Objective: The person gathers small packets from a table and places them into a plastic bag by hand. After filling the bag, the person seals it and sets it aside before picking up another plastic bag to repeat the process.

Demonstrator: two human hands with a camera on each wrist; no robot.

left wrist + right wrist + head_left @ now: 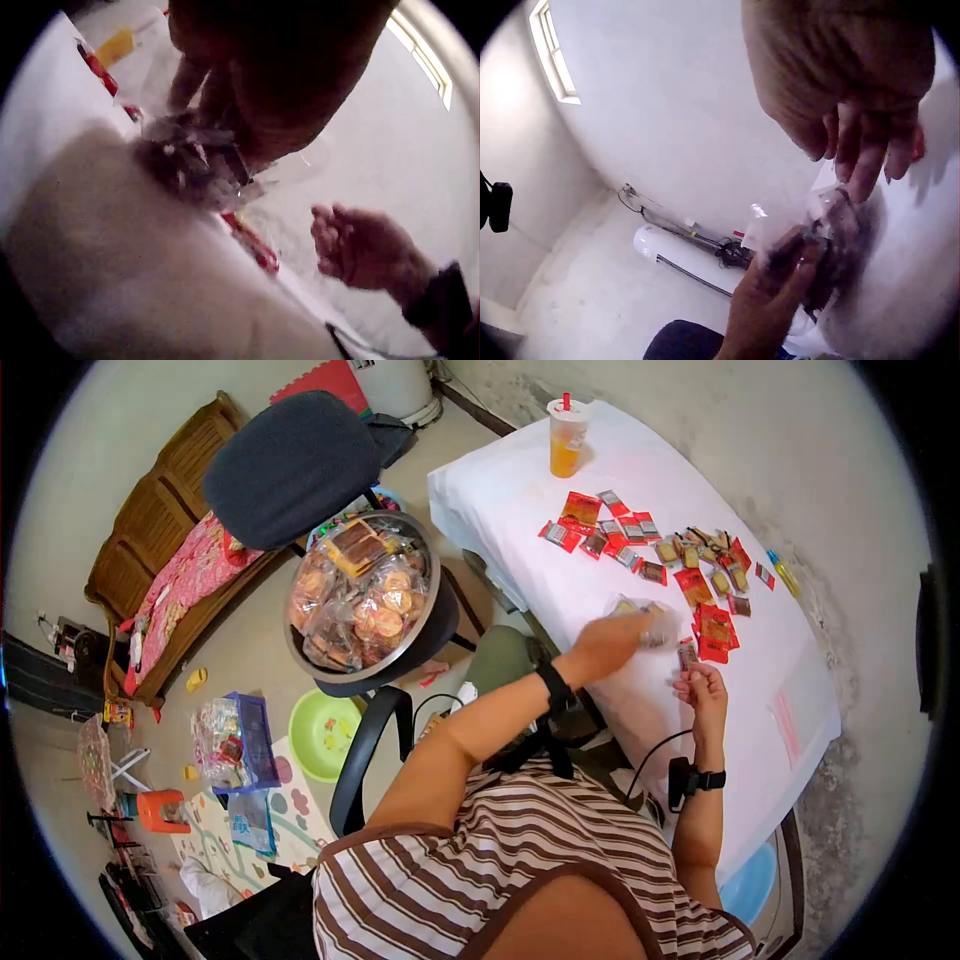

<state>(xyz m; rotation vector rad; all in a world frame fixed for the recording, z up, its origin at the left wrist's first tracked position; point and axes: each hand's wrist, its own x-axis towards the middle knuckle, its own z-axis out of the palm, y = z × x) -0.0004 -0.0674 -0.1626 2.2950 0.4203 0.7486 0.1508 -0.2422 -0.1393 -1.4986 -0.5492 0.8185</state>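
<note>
Striped shirt: closest to us, brown and white, low in the head view.
Left grip: our left hand pinches a clear bag with small pieces inside, held above the white-covered desk.
Right grip: our right hand is beside the bag, fingers loosely bent and apart; a small packet lies at the fingertips, though with the wrist views this dim and blurred we cannot tell whether they touch.
Red packets: we see them scattered past both hands, some overlapping, mixed with small brown-and-silver ones.
Pale pieces: grouped among the packets, toward the wall side.
Cup: upright at the far end, amber drink inside, red straw on top.
Yellow tube: near the wall-side edge.
Metal bowl: on a dark seat beside the desk, full of wrapped baked goods.
Green basin: on the floor, near a blue crate.
</note>
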